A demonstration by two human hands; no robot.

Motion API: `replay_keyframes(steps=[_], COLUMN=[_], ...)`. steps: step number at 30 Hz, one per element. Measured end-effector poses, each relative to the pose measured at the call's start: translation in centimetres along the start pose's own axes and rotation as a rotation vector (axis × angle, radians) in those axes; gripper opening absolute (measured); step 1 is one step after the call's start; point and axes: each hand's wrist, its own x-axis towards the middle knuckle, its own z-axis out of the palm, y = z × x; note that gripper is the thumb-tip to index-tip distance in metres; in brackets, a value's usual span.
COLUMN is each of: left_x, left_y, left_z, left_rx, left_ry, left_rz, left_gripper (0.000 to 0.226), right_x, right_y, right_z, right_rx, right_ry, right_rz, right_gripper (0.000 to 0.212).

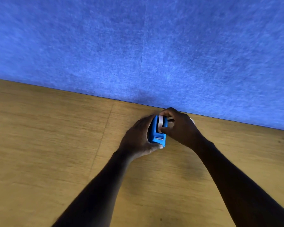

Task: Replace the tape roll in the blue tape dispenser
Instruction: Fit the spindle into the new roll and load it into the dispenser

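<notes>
Blue tape dispenser point(156, 134) sits on the wooden table point(56, 145), close to the blue felt wall panel point(138, 46). Left hand point(138, 138) wraps its left side, thumb at the near end. Tape roll point(160, 121) sits in the dispenser's well, top edge showing. Right hand point(179, 126) pinches the roll, thumb and fingers on its rim. Something pale behind the right hand, can't tell what.

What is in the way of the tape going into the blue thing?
Nothing visible. The right hand already pinches the tape roll in the open top of the blue tape dispenser, which the left hand grips. Whether it is fully seated cannot be told.
</notes>
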Motion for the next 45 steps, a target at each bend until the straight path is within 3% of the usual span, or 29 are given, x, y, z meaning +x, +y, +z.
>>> replay_keyframes(steps=[5,10,30,35,45], left_x=[-0.1,-0.1,-0.2,-0.2,-0.3], left_y=[0.1,0.1,0.0,0.0,0.5], left_z=[-0.1,-0.1,-0.1,-0.1,-0.5], left_rx=[-0.006,0.005,-0.021,-0.009,-0.012], left_ry=[0.016,0.015,0.018,0.020,0.024], left_rz=[0.005,0.010,0.028,0.039,0.053], left_gripper=[0.107,0.110,0.109,0.110,0.108], right_x=[-0.3,-0.1,0.2,0.3,0.7], right_y=[-0.1,-0.5,-0.8,-0.8,-1.7], right_z=[-0.1,-0.2,-0.2,-0.6,-1.5], right_rx=[-0.006,0.009,0.124,0.162,0.046], right_ry=[-0.016,0.042,0.160,0.113,0.031], right_rz=[-0.016,-0.057,0.008,0.049,0.010], right_gripper=[0.052,0.030,0.006,0.016,0.011])
